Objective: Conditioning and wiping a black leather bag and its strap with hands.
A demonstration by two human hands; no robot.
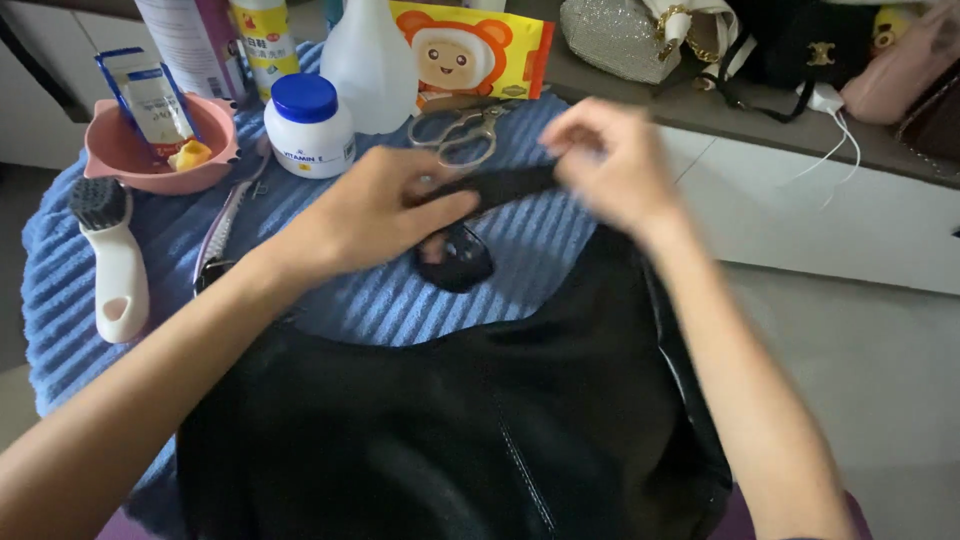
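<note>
- We find the black strap (510,183) at the centre of the view, stretched level between both hands above the blue ribbed towel (380,300).
- The left hand (370,215) pinches the strap's 9 o'clock end, thumb and fingers closed on it; a small dark rounded piece (455,262) sits just below at 6 o'clock.
- The right hand (610,160) is motion-blurred; its fingers appear closed on the strap's 3 o'clock end, but we cannot tell the exact grip.
- The black leather bag (450,430) fills the 6 o'clock area, lying partly on the towel.
- Progress, as we judge it: the strap is in hand and being worked; the white-handled brush (115,260) at 9 o'clock, the scissors (460,130) at 12 o'clock and the white jar with blue lid (308,125) at 11 o'clock lie untouched.
- Edges: the pink bowl (160,150) and the bottles crowd 10 to 12 o'clock; the towel's edge runs at 4 o'clock.
- Open room: bare towel lies between the brush and the left forearm, at 8 o'clock.
</note>
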